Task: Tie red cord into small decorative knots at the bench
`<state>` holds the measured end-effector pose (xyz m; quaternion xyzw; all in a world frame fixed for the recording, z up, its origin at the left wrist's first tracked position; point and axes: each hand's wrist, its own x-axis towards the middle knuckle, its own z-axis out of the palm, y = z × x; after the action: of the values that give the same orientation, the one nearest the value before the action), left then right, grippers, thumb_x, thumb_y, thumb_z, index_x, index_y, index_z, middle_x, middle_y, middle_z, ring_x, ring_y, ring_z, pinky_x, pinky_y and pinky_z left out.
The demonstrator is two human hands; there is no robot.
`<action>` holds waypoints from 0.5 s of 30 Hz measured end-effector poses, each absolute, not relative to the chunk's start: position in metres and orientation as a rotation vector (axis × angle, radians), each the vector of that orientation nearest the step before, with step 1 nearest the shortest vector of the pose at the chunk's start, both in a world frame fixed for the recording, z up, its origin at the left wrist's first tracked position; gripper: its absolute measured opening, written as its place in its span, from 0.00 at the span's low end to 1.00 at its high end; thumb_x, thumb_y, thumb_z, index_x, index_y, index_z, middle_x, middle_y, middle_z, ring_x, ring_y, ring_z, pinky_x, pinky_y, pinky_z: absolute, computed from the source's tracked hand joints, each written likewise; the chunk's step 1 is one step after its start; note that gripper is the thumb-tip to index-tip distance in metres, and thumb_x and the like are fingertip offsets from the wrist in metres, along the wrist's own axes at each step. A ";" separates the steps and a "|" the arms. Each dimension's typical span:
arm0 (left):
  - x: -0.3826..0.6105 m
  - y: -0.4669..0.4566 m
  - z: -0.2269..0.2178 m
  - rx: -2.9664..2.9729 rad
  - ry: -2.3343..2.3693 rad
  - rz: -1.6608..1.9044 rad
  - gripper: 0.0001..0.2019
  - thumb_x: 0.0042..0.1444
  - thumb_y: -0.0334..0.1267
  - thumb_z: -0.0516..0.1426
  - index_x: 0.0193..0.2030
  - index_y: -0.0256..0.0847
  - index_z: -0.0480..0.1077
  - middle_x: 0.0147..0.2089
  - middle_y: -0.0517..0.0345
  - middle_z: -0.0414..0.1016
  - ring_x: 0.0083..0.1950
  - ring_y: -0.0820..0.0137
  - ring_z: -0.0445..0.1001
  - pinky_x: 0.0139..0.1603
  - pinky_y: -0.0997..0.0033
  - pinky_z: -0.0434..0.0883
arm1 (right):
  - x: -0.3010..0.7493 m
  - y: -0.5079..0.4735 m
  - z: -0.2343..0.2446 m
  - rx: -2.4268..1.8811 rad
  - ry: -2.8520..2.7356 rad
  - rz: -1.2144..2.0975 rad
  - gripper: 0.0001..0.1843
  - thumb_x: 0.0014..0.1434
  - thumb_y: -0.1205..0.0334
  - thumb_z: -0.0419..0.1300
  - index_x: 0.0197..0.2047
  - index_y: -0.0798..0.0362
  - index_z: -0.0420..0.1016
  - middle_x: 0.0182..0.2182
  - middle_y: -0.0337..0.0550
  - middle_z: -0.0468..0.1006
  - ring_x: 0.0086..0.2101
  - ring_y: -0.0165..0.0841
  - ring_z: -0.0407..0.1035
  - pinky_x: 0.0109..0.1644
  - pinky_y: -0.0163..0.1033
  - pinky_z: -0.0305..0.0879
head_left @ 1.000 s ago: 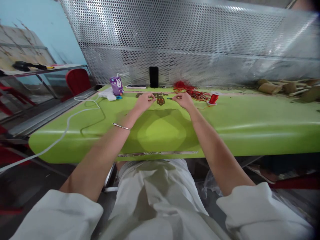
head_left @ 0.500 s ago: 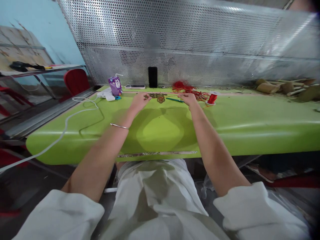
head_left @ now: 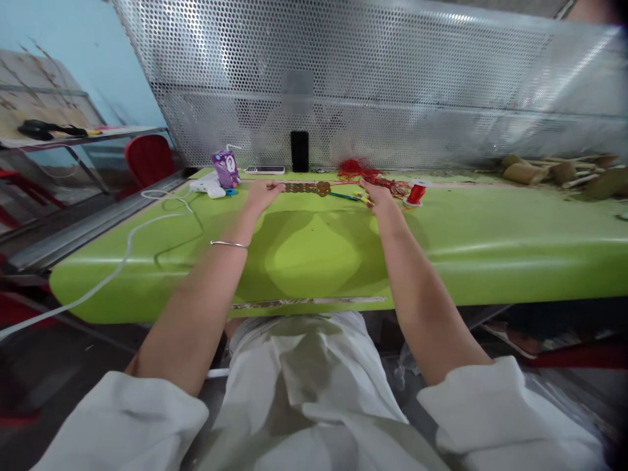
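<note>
My left hand (head_left: 262, 195) pinches the left end of a brown strip of linked round pieces (head_left: 301, 188), which look like coins. The strip is stretched level, and a larger round cluster (head_left: 323, 189) sits at its right end. A red thread (head_left: 346, 184) runs from there to my right hand (head_left: 377, 195), whose fingers are closed on it. Just below the thread lies a slim teal tool (head_left: 342, 195). A small yellow thing (head_left: 364, 199) shows beside my right fingers; its kind is unclear.
Right of my right hand stands a spool of red thread (head_left: 417, 193). A red thread tangle (head_left: 356, 170) lies behind. A black phone (head_left: 299, 151) leans on the perforated metal panel (head_left: 392, 85). A purple box (head_left: 226, 169) and white cable (head_left: 130, 245) are left; wooden mallets (head_left: 554, 170) right.
My left hand has moved left, drawing the brown strip out straight. My right hand has shifted slightly right, and the yellow thing now shows beside it.
</note>
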<state>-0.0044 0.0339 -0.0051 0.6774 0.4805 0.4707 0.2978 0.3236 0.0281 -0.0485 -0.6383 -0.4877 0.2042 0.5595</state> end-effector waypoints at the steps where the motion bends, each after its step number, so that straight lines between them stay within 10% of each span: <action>1: -0.006 0.034 -0.005 1.721 1.274 1.235 0.09 0.59 0.33 0.61 0.27 0.39 0.74 0.17 0.65 0.56 0.20 0.75 0.55 0.23 0.77 0.53 | 0.321 0.025 -0.047 -1.514 -1.041 0.557 0.14 0.56 0.47 0.62 0.33 0.50 0.76 0.33 0.43 0.76 0.27 0.30 0.67 0.27 0.36 0.66; 15: -0.014 0.041 -0.001 0.900 0.934 1.149 0.17 0.67 0.33 0.53 0.24 0.40 0.62 0.13 0.69 0.49 0.13 0.80 0.48 0.13 0.78 0.49 | 0.306 -0.004 -0.028 -1.265 -0.910 0.780 0.19 0.66 0.48 0.53 0.28 0.47 0.72 0.30 0.43 0.78 0.35 0.33 0.74 0.36 0.37 0.70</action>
<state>-0.0136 0.0406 -0.0006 0.3957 0.4109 0.5054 0.6474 0.3061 -0.0037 -0.0282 -0.5554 -0.3996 0.3426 0.6438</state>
